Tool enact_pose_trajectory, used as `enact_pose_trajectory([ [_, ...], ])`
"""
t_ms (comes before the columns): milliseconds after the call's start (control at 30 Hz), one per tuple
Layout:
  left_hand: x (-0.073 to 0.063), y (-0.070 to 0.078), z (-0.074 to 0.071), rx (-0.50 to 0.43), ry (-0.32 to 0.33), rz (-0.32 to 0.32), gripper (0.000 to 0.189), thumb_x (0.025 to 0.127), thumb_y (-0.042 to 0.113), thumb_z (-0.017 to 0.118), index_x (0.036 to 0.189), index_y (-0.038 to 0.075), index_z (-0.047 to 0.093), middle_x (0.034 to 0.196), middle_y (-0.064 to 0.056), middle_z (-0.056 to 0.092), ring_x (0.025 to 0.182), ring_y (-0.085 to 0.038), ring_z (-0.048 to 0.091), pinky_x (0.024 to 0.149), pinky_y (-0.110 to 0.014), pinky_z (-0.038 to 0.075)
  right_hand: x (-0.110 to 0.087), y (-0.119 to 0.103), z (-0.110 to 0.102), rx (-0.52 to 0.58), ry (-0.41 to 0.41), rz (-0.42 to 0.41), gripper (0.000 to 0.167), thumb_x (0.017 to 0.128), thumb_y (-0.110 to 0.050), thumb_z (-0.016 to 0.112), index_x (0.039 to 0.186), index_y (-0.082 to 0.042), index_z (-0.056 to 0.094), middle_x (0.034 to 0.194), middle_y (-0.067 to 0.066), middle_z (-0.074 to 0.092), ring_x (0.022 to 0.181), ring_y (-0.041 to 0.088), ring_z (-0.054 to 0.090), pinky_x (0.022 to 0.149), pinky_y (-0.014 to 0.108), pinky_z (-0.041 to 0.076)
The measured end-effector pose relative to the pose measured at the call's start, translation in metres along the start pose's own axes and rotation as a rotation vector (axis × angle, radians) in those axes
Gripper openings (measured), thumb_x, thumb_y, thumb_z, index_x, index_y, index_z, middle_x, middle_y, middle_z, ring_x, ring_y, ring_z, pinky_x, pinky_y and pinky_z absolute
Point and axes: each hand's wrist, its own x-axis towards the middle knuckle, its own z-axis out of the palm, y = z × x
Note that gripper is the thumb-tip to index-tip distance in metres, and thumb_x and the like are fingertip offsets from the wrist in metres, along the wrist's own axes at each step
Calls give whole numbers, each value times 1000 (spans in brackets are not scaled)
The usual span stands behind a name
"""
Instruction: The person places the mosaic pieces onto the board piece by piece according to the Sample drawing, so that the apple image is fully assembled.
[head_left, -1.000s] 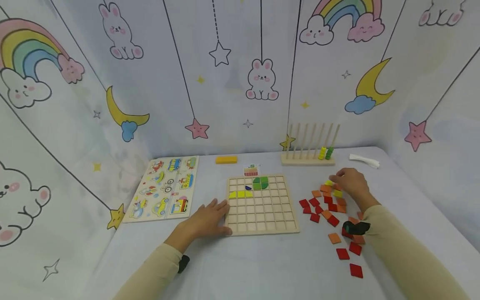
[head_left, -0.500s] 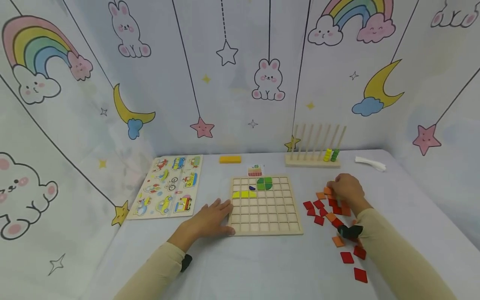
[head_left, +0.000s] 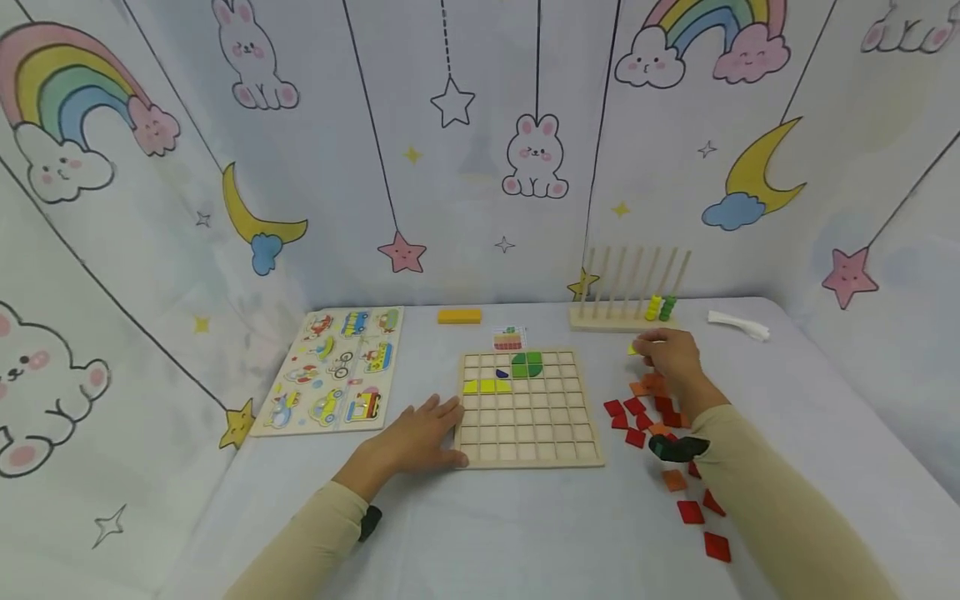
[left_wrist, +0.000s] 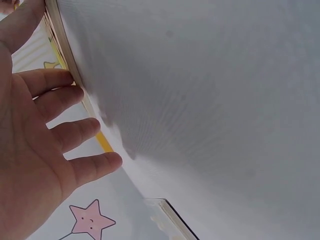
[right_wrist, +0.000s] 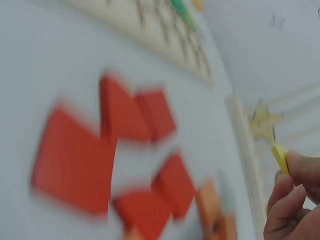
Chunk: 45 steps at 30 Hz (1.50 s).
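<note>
Between its thumb and fingertips my right hand [head_left: 671, 358] pinches a small yellow tile [right_wrist: 280, 158]. It is above the far end of a scatter of red tiles [head_left: 691, 512] and orange tiles [head_left: 674, 480]. My left hand [head_left: 420, 435], fingers spread, rests against the left edge of a wooden grid board [head_left: 528, 427]; in the left wrist view the fingertips [left_wrist: 111, 161] of that hand are extended. Yellow pieces [head_left: 487, 386], green pieces [head_left: 527, 364] and a dark blue piece [head_left: 502, 374] lie in the board's upper cells. Some tiles are hidden under the right forearm.
Behind the board lies a small picture card [head_left: 509, 337]. A vehicle puzzle board [head_left: 330, 371] is at left, and a yellow-orange block [head_left: 459, 317] at the back. A peg stand [head_left: 622, 319] with yellow and green beads stands back right, near a white strip [head_left: 738, 325].
My right hand has come up from the tile pile and moved left and away, with the yellow tile now showing at its fingertips. The left hand stays at the board's edge.
</note>
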Motion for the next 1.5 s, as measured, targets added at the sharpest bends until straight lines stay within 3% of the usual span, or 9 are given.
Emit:
enact_pose_trajectory([
  [100,-1,-1,-1,-2,-4,-9,85,91,59,68,158,14,40,166,-3,32,154,-36,24,119,-65,27,-4,-20,27,135,-114,23,37,100,-20,66,131,1,62,95,4,66,79,19,59,56,27,44],
  [300,-1,-2,0,-12,-4,-6,85,91,58,69,157,14,41,166,-4,33,154,-37,24,118,-65,27,-23,-50,95,115,-283,-52,30,99,-12,67,123,5,66,82,9,68,62,14,51,50,26,35],
  [433,1,-3,2,-13,-1,-7,85,91,59,69,158,15,40,166,-3,32,154,-36,23,119,-65,27,-37,-56,132,7,-246,-113,21,96,-12,70,113,1,72,99,16,70,72,21,60,59,31,48],
  [533,2,-2,2,-13,0,-4,85,91,60,69,158,15,40,166,-3,32,155,-36,23,119,-65,26,-42,-56,150,-128,-172,-176,15,94,-15,72,104,-4,75,107,13,71,87,24,66,71,35,54],
  [667,2,-1,2,-12,-2,1,85,90,60,69,158,15,40,166,-2,32,155,-36,23,119,-65,26,-42,-51,161,-240,-104,-245,9,93,-16,73,97,-8,76,94,6,73,83,22,63,68,35,51],
  [833,1,0,0,-7,1,0,86,90,59,69,158,14,40,166,-3,32,155,-36,22,119,-65,26,-43,-50,164,-267,-70,-266,8,92,-16,74,93,-9,76,93,5,73,85,22,63,74,39,52],
  [1167,1,-1,1,-13,1,-4,86,90,60,69,157,15,41,166,-2,32,155,-36,22,119,-65,26,-45,-47,161,-220,-92,-245,11,91,-13,75,100,-7,77,98,6,74,92,23,65,81,42,53],
  [1500,-1,0,0,-12,5,-7,86,90,59,69,157,15,41,166,-2,33,155,-36,23,119,-65,26,-46,-47,161,-289,-103,-262,15,91,-13,74,104,-8,79,101,5,76,95,22,66,86,43,54],
])
